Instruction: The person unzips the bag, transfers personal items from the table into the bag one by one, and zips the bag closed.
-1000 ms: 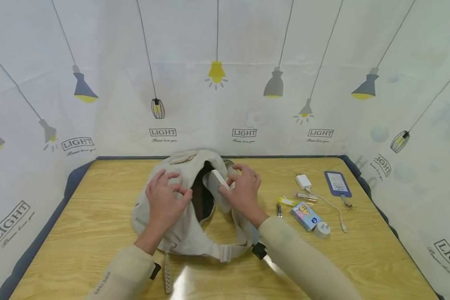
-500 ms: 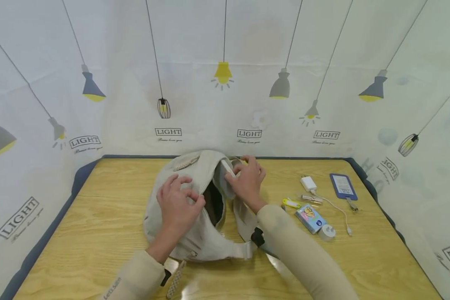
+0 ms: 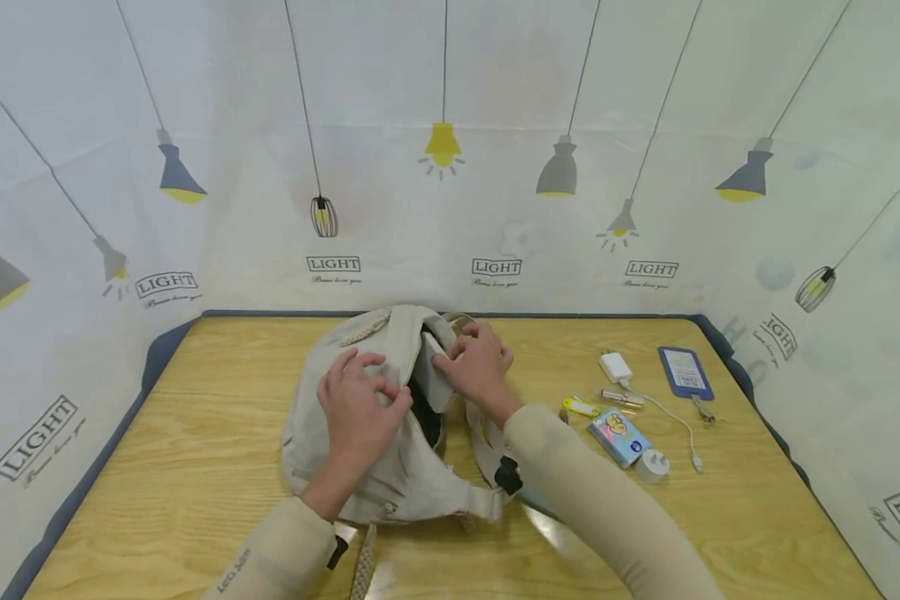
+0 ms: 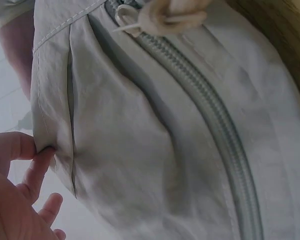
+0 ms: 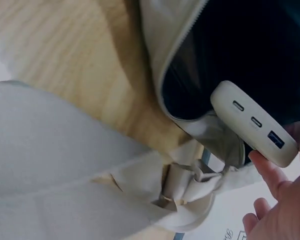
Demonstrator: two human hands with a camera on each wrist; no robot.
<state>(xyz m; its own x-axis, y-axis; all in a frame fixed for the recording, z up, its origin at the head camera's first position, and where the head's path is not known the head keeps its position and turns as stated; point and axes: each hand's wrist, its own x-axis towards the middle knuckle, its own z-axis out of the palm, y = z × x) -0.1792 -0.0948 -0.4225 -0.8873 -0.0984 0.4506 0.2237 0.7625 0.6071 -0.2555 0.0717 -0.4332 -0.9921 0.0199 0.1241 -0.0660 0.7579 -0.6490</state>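
A pale beige bag (image 3: 420, 492) lies on the table with its main zip opening parted and a dark lining inside. At the left rim of that opening, my left hand (image 3: 360, 408) pinches the fabric edge between thumb and forefinger; the left wrist view shows the bag's side and a curved zip (image 4: 215, 110). My right hand (image 3: 480, 367) grips one end of a white power bank (image 5: 247, 115), whose two small ports and one larger USB port face the right wrist camera. Its other end overlaps the dark mouth of the bag. The bag's strap (image 5: 175, 185) hangs beside it.
To the right lie a white charger (image 3: 615, 367) with a cable, a blue card holder (image 3: 686, 372), a shiny tube (image 3: 621, 398), a yellow tag-like item (image 3: 581, 406), a cartoon-printed pack (image 3: 619, 437) and a round white plug (image 3: 652, 465). A patterned backdrop stands behind.
My right hand has brought the power bank closer to the bag, from the right of the opening into its mouth. My left hand keeps its pinch on the rim; the head view has shifted slightly.
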